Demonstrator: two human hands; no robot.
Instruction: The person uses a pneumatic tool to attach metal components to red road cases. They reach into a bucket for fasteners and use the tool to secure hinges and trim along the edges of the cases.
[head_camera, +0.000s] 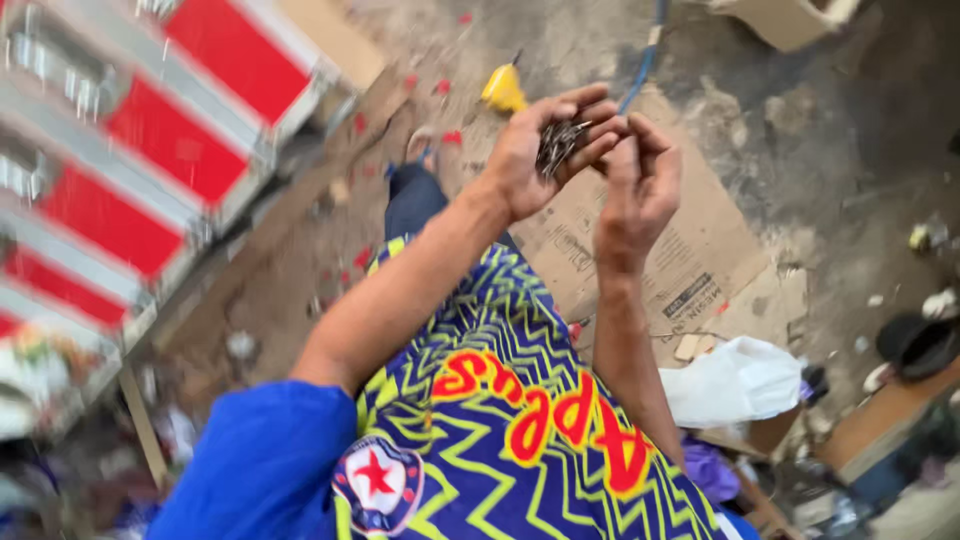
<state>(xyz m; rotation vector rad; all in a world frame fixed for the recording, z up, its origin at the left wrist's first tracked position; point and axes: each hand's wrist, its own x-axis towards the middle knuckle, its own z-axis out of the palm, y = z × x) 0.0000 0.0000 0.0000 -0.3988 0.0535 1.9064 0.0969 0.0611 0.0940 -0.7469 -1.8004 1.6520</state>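
Nails (558, 143), small, stiff and sharp, lie heaped in our cupped left hand (545, 150) at upper centre; our right hand (640, 185) pinches fingers together beside them. We judge them loose and spillable.

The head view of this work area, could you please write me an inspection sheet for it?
Surface: flattened cardboard lying on a dusty concrete floor.
Job's things: a bunch of small dark nails piled in the cupped left hand.
Clutter: white plastic bag, yellow object, red scraps, a dark sandal, bits of rubbish.
Grips: left hand cupped around the nails; right hand with its fingertips at the pile, whether it pinches one cannot be told.
Cables: blue cord running across the floor.
Surroundings: red and silver panelled frame on one side, cardboard box at the far edge.
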